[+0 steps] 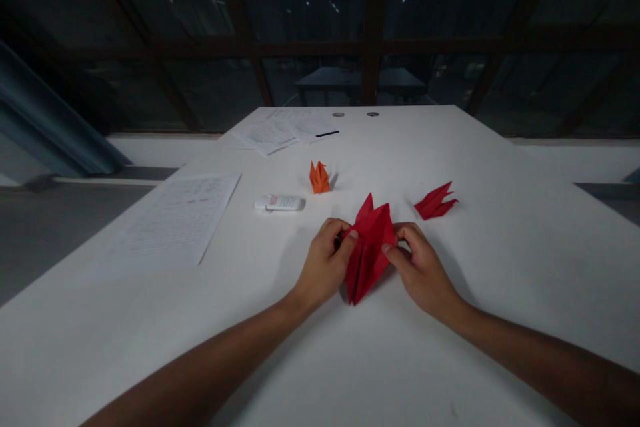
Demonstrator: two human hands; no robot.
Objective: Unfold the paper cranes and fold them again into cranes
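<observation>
A large folded red paper (369, 247) stands upright between my hands near the middle of the white table, with pointed flaps at its top and two narrow points at its bottom. My left hand (327, 260) pinches its left edge between thumb and fingers. On the opposite edge, my right hand (420, 267) has a similar pinch. Beyond them, a small orange folded paper piece (319, 177) stands on the table. A smaller red folded piece (436, 201) lies to the right, behind my right hand.
A white remote-like device (279, 203) lies left of centre. One printed sheet (175, 220) is on the table's left side; several more papers (273, 133) and a black pen-like stick (327, 134) lie farther back. Dark windows (310, 7) rise behind the table (500, 213).
</observation>
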